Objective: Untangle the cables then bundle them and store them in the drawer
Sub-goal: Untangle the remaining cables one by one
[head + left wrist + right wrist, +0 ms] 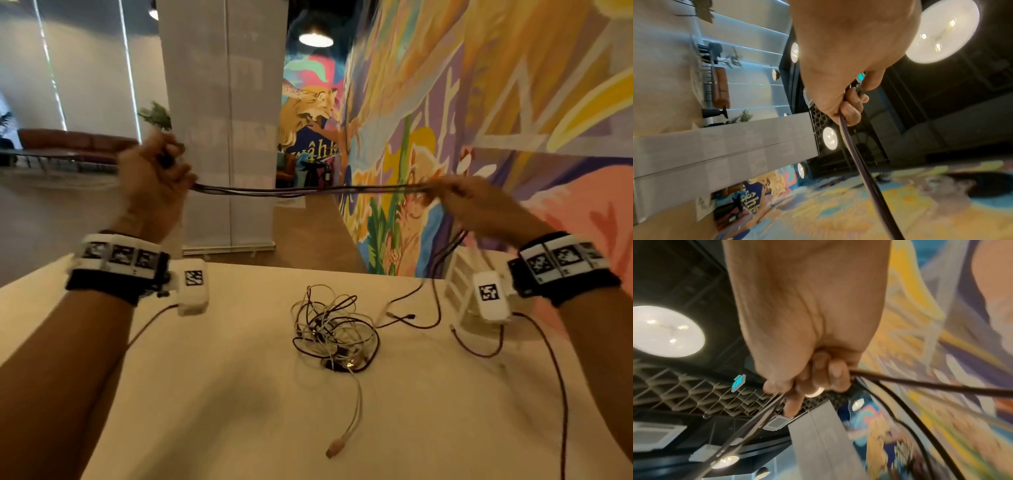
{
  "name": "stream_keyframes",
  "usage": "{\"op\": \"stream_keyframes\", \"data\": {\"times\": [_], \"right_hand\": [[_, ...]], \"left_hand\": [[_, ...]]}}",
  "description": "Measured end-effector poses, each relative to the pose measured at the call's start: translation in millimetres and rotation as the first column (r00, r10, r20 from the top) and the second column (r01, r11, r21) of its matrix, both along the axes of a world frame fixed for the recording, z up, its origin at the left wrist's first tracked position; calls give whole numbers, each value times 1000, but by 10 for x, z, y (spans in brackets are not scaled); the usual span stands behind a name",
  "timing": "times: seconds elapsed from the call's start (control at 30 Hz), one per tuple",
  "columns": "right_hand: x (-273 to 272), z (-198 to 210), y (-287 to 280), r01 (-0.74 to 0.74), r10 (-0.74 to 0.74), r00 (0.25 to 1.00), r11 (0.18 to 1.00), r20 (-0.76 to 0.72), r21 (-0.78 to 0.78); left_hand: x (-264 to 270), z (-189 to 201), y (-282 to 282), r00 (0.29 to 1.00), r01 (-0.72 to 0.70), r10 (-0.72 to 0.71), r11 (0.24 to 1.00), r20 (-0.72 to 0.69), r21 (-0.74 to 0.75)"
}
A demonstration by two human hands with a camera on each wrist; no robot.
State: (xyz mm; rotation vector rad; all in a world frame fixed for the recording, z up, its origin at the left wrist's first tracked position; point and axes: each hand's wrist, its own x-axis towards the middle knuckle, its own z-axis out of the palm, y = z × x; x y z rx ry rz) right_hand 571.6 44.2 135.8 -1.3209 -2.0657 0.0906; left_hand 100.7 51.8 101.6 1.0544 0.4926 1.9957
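Item: dark cable [308, 189], folded into several strands, stretched above the surface [205, 394] between left hand [154, 181] and right hand [479, 202], both clamped on it, probably to even the loops for bundling. Tangled cables [334, 329] lay below; no drawer visible.

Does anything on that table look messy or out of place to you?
Yes: a knot of white and dark cables sits tangled mid-table, one white plug end trailing toward the near edge. More dark cable loops loosely on the right. Both hands, left and right, hold a dark cable bundle stretched above the table.
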Motion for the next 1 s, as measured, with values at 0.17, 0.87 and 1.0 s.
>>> {"op": "stream_keyframes", "data": {"times": [0.17,0.87,1.0], "right_hand": [[294,378,-85,311,-359,890,928,280,204],[-1699,-1366,847,-206,365,797,913,482,-352],[-1911,-1659,1082,-101,354,731,901,584,-421]], "left_hand": [[512,-179,16,972,231,-229,973,-55,16],[816,-1506,530,871,489,-456,843,183,-225],[685,-1775,651,882,466,-407,833,240,-298]]}}
